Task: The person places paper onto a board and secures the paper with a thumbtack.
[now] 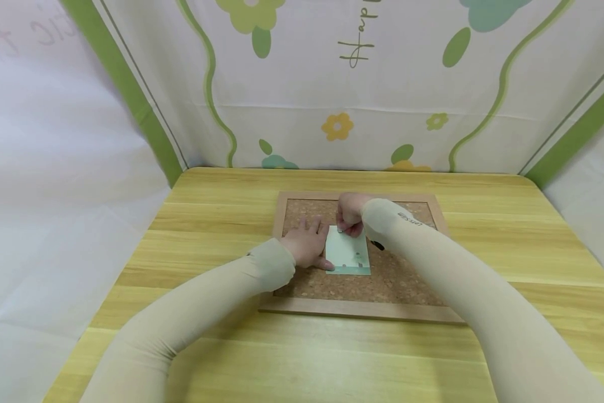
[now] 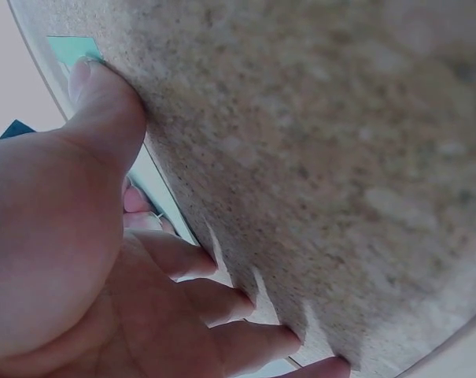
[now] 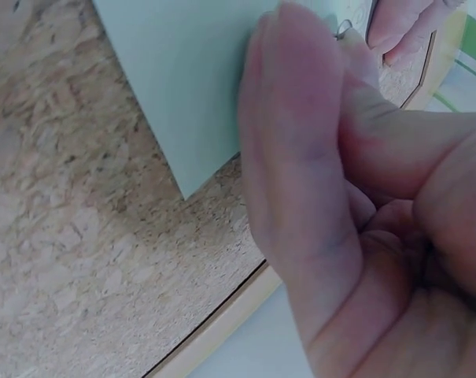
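A pale green card (image 1: 349,250) with a darker green strip along its near edge lies on a cork board (image 1: 307,285). Fingers spread, my left hand (image 1: 304,246) rests at the card's left side. Its thumb (image 2: 84,79) presses the card's near left corner, and the other fingertips touch the cork. At the card's far edge, my right hand (image 1: 351,214) pinches a small shiny metal pin (image 3: 344,30) between thumb and forefinger, right at the card's surface. Most of the pin is hidden by the fingers. The card's far right part is covered by the right hand.
A light wooden frame (image 1: 342,307) borders the cork. The board lies on a wood-grain table (image 1: 221,207). Behind the table hangs a white cloth (image 1: 291,73) with printed flowers. Under my right wrist a small black object (image 1: 378,245) shows.
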Demonstrator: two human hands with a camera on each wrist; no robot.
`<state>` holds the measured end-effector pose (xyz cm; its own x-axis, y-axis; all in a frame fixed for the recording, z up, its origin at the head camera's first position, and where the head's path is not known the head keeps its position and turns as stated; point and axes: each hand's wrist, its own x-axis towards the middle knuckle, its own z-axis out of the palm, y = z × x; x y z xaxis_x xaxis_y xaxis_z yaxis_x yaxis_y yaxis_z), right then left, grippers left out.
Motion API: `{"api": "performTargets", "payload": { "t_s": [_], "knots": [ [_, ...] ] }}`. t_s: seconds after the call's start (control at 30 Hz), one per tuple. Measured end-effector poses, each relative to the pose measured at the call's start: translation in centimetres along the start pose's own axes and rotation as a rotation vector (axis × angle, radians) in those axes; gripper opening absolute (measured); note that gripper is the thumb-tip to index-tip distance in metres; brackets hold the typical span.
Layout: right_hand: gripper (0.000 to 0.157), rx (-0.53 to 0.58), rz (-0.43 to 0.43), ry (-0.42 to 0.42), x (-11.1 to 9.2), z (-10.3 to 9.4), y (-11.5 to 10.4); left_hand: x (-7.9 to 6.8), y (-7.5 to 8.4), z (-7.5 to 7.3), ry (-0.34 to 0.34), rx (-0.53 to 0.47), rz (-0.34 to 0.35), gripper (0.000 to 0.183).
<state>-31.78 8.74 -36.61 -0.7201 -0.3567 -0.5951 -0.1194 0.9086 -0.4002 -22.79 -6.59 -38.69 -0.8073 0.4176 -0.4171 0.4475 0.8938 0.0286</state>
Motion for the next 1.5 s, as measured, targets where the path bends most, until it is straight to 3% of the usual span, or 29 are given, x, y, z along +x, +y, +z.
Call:
{"api": "performTargets", "payload": {
  "t_s": [0.5,1.27,1.5],
  "knots": [
    [0.009,0.027,-0.022,-0.046,0.0,-0.4,0.9,-0.3,0.3,-0.2,0.000,-0.004,0.005,0.104],
    [0.013,0.050,0.025,-0.001,0.1,0.1,0.4,-0.2,0.3,-0.2,-0.004,0.015,-0.003,0.105],
    [0.015,-0.025,0.024,0.020,0.0,0.2,-0.1,-0.3,0.4,-0.3,-0.010,0.026,-0.003,0.104]
  ]
}}
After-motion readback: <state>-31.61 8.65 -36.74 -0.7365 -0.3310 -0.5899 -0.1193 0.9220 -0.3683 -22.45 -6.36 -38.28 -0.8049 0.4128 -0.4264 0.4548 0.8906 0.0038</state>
